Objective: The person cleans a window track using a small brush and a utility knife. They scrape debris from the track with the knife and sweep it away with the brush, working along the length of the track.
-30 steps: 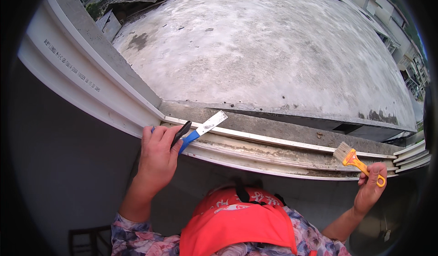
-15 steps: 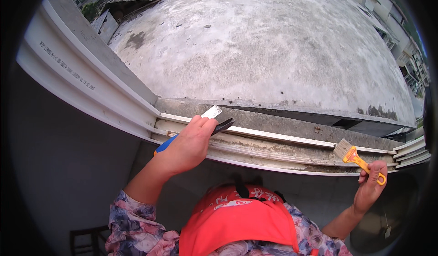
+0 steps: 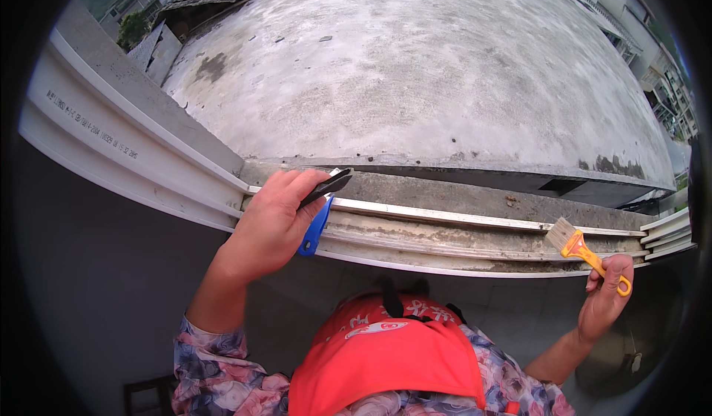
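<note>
My left hand (image 3: pixel 271 223) grips a scraper (image 3: pixel 320 208) with a blue handle and a dark blade, held against the dirty white window track (image 3: pixel 460 238) at its left part. The blade tip points right, just above the track's upper rail. Far to the right, my right hand (image 3: pixel 607 297) holds a small paintbrush (image 3: pixel 582 249) with an orange handle and pale bristles. Its bristles hover just over the right part of the track, apart from it or barely touching; I cannot tell which.
Beyond the track lies a grey concrete ledge (image 3: pixel 475 193) and a wide weathered concrete roof (image 3: pixel 415 67). A white window frame (image 3: pixel 126 149) runs up to the left. Below me are a red apron (image 3: pixel 386 357) and floral sleeves. Buildings stand at the far edges.
My left hand has slid right along the track with the scraper and turned it, so the blade now points right. The right hand with the brush has stayed in place.
</note>
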Tool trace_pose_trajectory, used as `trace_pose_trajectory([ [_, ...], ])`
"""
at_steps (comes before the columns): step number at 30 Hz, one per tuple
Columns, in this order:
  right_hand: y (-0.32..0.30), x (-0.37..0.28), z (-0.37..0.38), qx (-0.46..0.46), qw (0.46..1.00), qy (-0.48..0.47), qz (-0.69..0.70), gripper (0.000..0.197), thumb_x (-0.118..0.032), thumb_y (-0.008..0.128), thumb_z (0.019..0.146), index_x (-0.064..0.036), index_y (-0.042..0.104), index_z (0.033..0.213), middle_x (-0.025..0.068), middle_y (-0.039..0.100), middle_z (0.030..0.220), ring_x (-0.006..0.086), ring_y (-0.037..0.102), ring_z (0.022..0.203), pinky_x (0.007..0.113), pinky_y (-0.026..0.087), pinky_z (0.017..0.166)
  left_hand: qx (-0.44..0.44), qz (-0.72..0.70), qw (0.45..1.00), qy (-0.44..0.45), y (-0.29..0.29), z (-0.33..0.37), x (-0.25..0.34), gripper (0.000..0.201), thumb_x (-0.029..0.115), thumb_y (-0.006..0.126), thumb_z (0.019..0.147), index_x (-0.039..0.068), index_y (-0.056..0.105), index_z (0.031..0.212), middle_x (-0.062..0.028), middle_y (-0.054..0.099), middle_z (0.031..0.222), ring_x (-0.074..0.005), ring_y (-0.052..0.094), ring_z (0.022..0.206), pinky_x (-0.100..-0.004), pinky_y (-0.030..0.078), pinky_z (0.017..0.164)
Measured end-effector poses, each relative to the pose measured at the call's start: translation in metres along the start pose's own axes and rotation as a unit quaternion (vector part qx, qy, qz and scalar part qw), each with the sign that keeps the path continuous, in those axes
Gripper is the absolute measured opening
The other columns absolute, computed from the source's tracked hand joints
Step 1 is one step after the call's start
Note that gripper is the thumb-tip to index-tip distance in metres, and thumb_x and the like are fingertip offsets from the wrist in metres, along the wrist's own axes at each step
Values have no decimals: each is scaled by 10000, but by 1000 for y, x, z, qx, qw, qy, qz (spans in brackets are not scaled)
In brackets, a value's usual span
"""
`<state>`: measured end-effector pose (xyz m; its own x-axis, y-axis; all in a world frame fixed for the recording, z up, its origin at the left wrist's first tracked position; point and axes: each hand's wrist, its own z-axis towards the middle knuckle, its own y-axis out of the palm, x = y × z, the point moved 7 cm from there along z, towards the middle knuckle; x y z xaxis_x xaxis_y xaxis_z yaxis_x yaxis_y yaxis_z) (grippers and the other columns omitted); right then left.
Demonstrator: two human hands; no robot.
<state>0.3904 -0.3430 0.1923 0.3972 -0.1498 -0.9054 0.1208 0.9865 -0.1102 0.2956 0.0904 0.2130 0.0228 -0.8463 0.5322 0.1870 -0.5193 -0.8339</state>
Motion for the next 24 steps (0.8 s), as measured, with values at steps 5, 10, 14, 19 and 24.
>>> trace_pose_trajectory([
  [5,4,-9,-1,30,999,-19,-1,254,-248,547,970,-32,518,841,19,512,713,51,463,565,173,363,485,-124,-95,987,-34,25,-4,47,388,226,588,920,-3,504,1222,-204,610,967,-356,595,816,-386,479,752],
  [10,-2,-19,-2,40,999,-11,-17,254,-244,567,959,-28,539,828,23,543,703,44,488,553,168,395,488,-198,-78,974,82,60,-9,82,316,72,539,898,-6,485,1199,-159,574,853,-304,550,768,-364,444,713],
  [14,-15,-20,-8,57,998,-8,-26,251,-242,573,956,-30,541,826,21,539,697,42,483,550,166,392,487,-200,3,962,184,75,1,106,299,25,573,843,14,528,1138,-165,588,839,-345,558,733,-406,465,695],
  [19,-24,-22,-12,70,997,-1,-41,243,-235,573,956,-33,542,825,17,536,699,38,480,548,162,390,492,-223,0,957,186,97,4,123,209,73,603,806,43,522,996,-144,546,735,-324,572,682,-417,480,581],
  [24,-37,-27,-12,98,991,-6,-89,223,-196,597,947,-36,541,802,-2,520,663,36,454,538,165,369,500,-232,41,949,209,102,9,137,168,65,605,770,44,490,890,-157,533,710,-344,588,673,-441,485,554],
])
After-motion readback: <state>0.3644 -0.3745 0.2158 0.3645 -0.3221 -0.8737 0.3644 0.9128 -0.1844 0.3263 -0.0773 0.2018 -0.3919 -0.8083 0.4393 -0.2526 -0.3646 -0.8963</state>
